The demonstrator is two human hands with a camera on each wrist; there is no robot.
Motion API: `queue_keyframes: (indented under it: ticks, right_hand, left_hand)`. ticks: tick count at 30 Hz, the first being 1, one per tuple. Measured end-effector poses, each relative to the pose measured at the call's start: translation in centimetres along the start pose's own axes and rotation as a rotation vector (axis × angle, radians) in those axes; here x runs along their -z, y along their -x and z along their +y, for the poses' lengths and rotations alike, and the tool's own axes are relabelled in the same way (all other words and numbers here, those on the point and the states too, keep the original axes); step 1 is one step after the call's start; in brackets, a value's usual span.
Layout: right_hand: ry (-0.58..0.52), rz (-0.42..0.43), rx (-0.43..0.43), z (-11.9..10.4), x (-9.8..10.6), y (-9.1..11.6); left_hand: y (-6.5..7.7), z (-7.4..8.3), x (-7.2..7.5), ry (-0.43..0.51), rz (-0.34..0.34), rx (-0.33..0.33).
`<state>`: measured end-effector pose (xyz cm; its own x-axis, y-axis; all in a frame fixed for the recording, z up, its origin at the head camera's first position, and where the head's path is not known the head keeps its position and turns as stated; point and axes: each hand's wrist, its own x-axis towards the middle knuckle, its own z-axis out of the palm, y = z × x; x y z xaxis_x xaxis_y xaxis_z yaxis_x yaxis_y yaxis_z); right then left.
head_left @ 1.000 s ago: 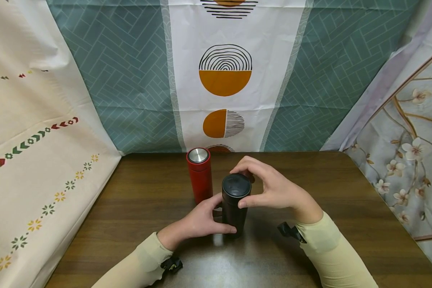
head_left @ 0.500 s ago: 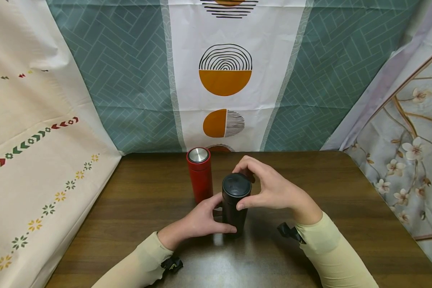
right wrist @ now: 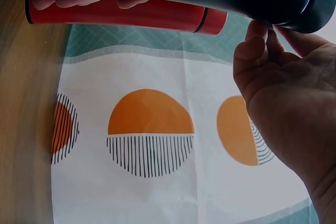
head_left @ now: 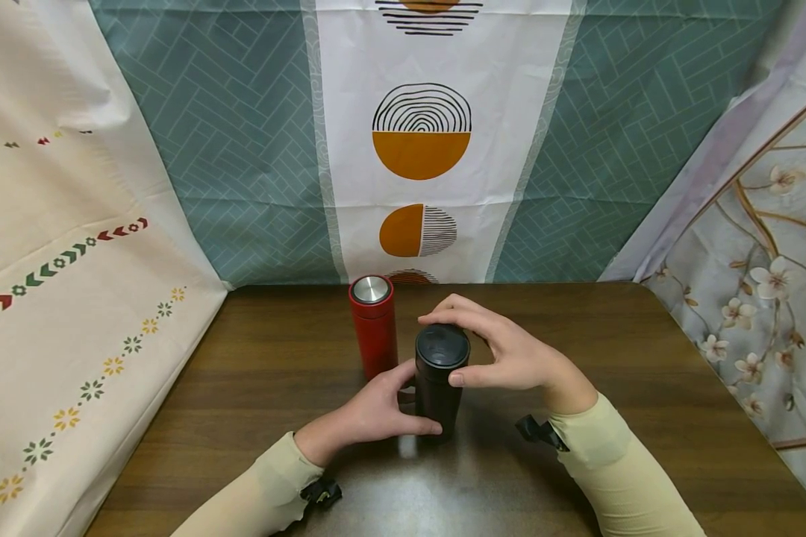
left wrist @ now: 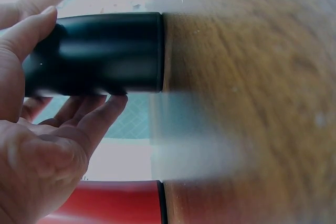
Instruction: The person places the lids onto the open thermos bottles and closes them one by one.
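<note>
A black thermos flask (head_left: 436,395) stands upright on the wooden table, its base flat on the tabletop in the left wrist view. Around its body, from the left, my left hand (head_left: 379,409) grips with the thumb in front and the fingers behind. At the top, my right hand (head_left: 504,347) holds the round black lid (head_left: 442,345), thumb on the near side and fingers curving round the far side. The lid sits on the flask. Part of the right fingers is hidden behind it. The right wrist view shows those fingertips against the flask near the lid (right wrist: 321,3).
A red thermos flask (head_left: 375,335) with a silver-topped lid stands just behind and left of the black one, close to my left fingers. The brown table (head_left: 262,358) ends at a patterned cloth (head_left: 255,149) at the back, with further cloths on both sides.
My right fingers have shifted round the lid, reaching further left along its far side, while the thumb has slid slightly right. The left hand and both flasks look unmoved.
</note>
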<state>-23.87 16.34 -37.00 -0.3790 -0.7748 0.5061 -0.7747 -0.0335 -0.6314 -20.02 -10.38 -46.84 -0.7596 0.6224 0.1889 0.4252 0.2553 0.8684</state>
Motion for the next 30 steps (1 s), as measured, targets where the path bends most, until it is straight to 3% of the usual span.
queue_keyframes:
  ticks: [12,30]
  right_hand:
    - [0.017,0.047,0.000,-0.33,0.10,-0.23]
    - [0.103,0.069,-0.116,-0.82,0.02,-0.23]
  left_hand:
    - [-0.01,-0.02,-0.03,0.005,-0.001,0.000]
    - [-0.03,-0.02,-0.10,-0.006,-0.001,-0.006]
